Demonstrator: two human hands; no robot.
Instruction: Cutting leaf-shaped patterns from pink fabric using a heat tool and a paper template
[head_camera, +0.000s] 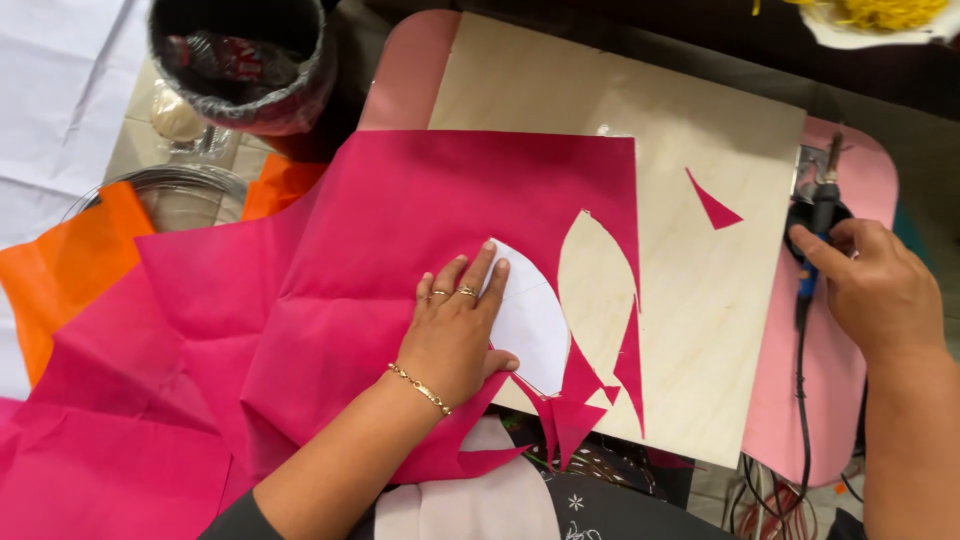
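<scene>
Pale plywood board (690, 330) beneath creased pink fabric (350, 300)

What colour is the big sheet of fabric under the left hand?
Bright pink fabric, seen plainly in the head view, with the left hand pressing on it.

A pink bench (830, 400) with rounded corners carries a pale plywood board (700, 300). Magenta fabric (400, 210) lies on the board, spilling off leftward, and a small magenta scrap (714, 205) sits apart.

White petal-shaped paper template (528, 320) flat on magenta fabric (400, 230); blue-handled hot cutter (815, 240) at board's edge
</scene>
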